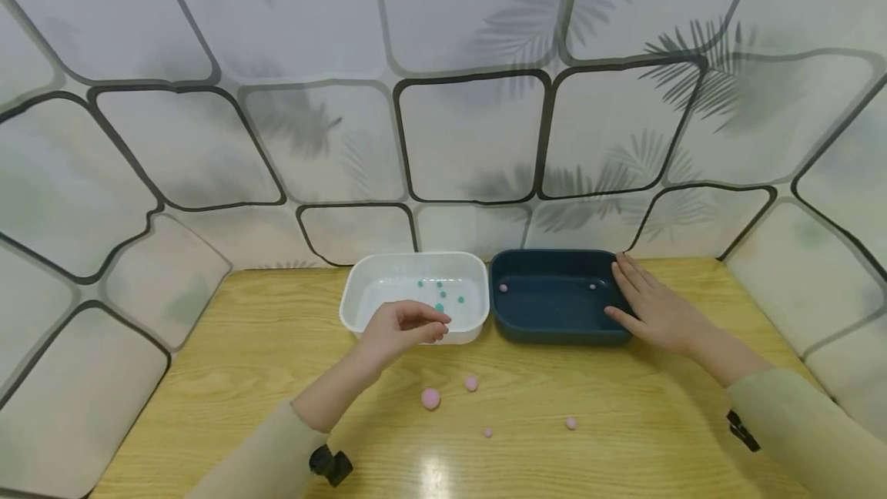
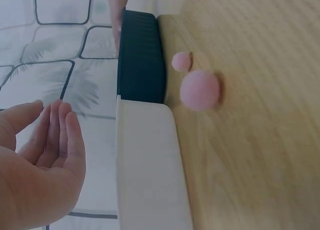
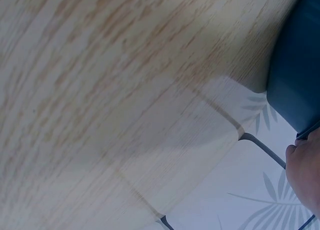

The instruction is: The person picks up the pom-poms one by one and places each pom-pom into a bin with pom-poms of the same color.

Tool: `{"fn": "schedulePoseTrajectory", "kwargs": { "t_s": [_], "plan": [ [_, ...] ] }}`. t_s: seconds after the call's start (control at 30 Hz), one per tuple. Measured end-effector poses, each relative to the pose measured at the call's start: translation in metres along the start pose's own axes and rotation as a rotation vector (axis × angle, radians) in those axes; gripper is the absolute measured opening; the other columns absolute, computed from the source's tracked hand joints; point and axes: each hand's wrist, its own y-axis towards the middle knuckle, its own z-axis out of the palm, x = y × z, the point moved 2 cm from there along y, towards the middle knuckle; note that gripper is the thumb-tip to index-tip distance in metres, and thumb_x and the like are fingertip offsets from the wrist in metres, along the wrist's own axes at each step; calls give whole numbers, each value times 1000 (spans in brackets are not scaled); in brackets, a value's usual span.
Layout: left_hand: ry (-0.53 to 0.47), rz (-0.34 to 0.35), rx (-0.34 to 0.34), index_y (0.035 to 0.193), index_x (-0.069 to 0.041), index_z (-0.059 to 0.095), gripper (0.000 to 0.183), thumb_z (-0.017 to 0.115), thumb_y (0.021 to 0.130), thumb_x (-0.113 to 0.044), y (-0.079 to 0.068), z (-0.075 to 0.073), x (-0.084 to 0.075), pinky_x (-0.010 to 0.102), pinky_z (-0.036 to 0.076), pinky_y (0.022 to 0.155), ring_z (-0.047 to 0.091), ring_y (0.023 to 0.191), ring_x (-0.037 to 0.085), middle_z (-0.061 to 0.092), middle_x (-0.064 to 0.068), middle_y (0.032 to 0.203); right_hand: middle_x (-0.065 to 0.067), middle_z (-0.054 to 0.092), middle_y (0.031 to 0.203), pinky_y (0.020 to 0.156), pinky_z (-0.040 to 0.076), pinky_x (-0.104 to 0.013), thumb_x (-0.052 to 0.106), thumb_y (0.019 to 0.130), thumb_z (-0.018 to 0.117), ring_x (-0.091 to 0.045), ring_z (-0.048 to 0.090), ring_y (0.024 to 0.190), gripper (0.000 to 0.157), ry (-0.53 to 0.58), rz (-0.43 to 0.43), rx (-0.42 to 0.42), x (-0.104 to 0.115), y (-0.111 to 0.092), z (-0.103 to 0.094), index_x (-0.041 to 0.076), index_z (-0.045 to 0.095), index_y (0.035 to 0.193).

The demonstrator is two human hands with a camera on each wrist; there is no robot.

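Observation:
My left hand [image 1: 398, 329] hovers over the near side of a white tray [image 1: 349, 295], fingers loosely bent. In the left wrist view its palm [image 2: 42, 185] faces up with nothing held. Several small teal pom-poms [image 1: 460, 299] lie in the white tray. My right hand [image 1: 658, 310] rests at the right end of a dark blue tray [image 1: 561, 336], fingers straight along the rim and thumb spread toward the front. Inside that tray are a pink pom-pom [image 1: 503, 288] at the left and a smaller pale one [image 1: 592, 286] at the right.
On the wooden table [image 1: 277, 376], in front of the trays, lie a large pink pom-pom [image 1: 430, 399], a medium one [image 1: 471, 383] and smaller ones [image 1: 571, 423]. The trays stand side by side against a patterned fabric backdrop [image 1: 471, 137].

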Motion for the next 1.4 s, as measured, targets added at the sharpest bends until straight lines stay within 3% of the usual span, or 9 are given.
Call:
{"fn": "schedulePoseTrajectory", "kwargs": {
  "t_s": [0.13,0.27,0.57,0.8,1.0,1.4],
  "plan": [
    [-24,-22,8,118,14,73,28,73,100,-8,-15,-7,9,23,64,89,75,90,2,82,13,106,-35,9,174,127,25,-68,50,109,54,-53,13,162,91,-1,-3,2,0,1,0,-14,18,163],
    [-45,-38,23,120,16,70,30,72,101,-7,-26,-12,16,22,63,89,75,91,1,79,23,113,-35,8,174,128,24,-67,50,109,54,-53,12,162,91,6,-2,6,-2,1,1,-14,18,164],
    [-3,-40,15,118,16,71,29,73,99,-6,-39,-14,38,17,61,86,73,89,-3,74,34,117,-36,9,174,127,25,-68,49,109,54,-53,12,162,91,-3,-2,8,0,0,1,-15,18,163],
    [101,-46,-7,115,13,74,29,76,97,-9,-43,-11,61,14,59,81,71,89,-1,79,26,110,-36,9,173,128,25,-68,49,109,54,-53,12,162,91,2,-1,9,1,0,0,-15,18,163],
    [99,-31,26,115,15,73,29,78,93,-4,-42,-6,74,15,60,83,72,90,2,77,30,110,-37,9,173,128,24,-67,48,109,55,-53,12,161,91,2,-2,5,0,0,0,-16,19,163],
    [270,39,64,111,2,79,34,90,86,-19,-43,-2,75,20,61,84,72,92,11,80,13,102,-36,8,173,128,24,-67,49,109,54,-52,12,162,91,10,1,5,0,0,1,-15,18,163]
  ]
}}
